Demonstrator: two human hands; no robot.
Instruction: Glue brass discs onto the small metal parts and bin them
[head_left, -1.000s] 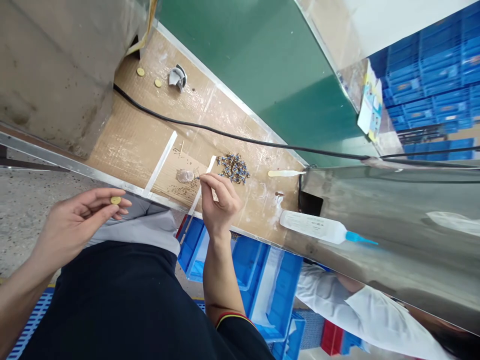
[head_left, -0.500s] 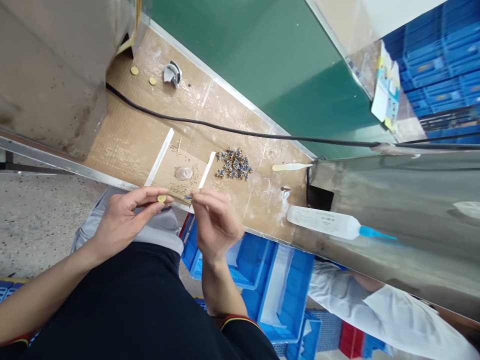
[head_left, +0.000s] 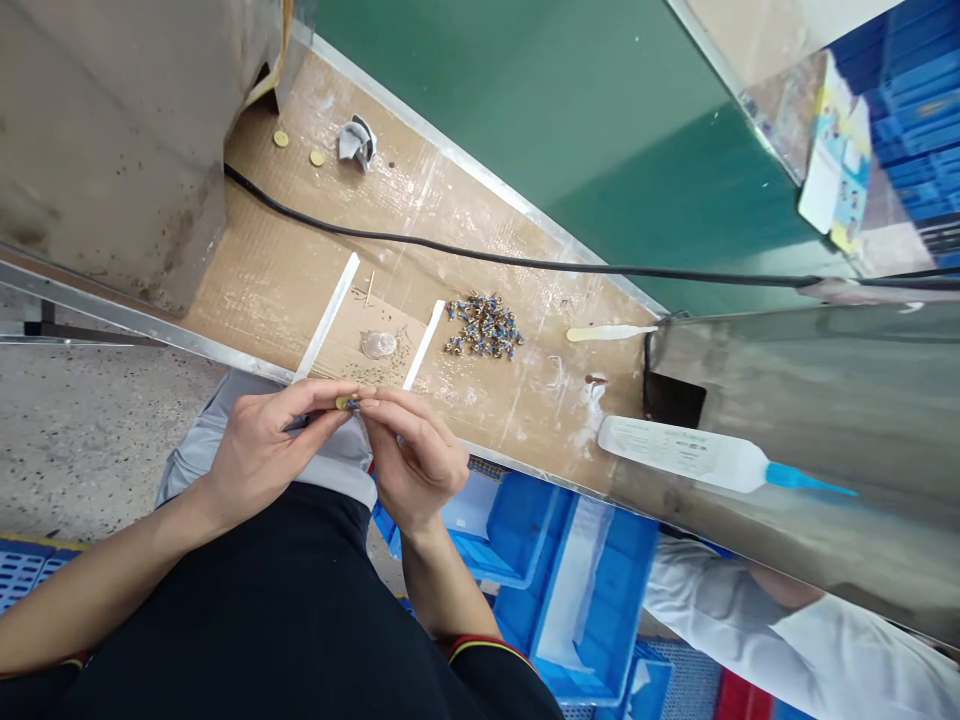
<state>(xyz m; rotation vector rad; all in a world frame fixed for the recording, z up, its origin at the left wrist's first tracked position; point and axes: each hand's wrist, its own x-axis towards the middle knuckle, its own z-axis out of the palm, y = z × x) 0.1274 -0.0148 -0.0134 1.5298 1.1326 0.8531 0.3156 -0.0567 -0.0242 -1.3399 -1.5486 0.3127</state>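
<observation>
My left hand point(head_left: 262, 445) pinches a small round yellow disc point(head_left: 343, 403) between thumb and fingertips, just off the bench's front edge. Against the disc, my right hand point(head_left: 420, 455) is closed on a tiny blue part point(head_left: 353, 405), mostly covered by the fingers. Both sets of fingertips meet. Beyond them, a small clear dish point(head_left: 378, 345) sits among scattered tiny pins on a cardboard patch between two white tape strips. Right of it lies a pile of small blue and brass-coloured parts point(head_left: 486, 326). Two more yellow discs point(head_left: 280, 139) rest at the far left.
A black cable point(head_left: 420, 240) crosses the bench. On the right lie a white bottle with a blue nozzle point(head_left: 682, 452) and a pale flat stick point(head_left: 607, 333). Blue crates point(head_left: 592, 600) stand below the bench, near another person's light clothing point(head_left: 720, 600).
My right hand has moved left, bringing the blue part up against the yellow disc. The left hand has stayed nearly in place and the disc is tilted more. The view has shifted slightly.
</observation>
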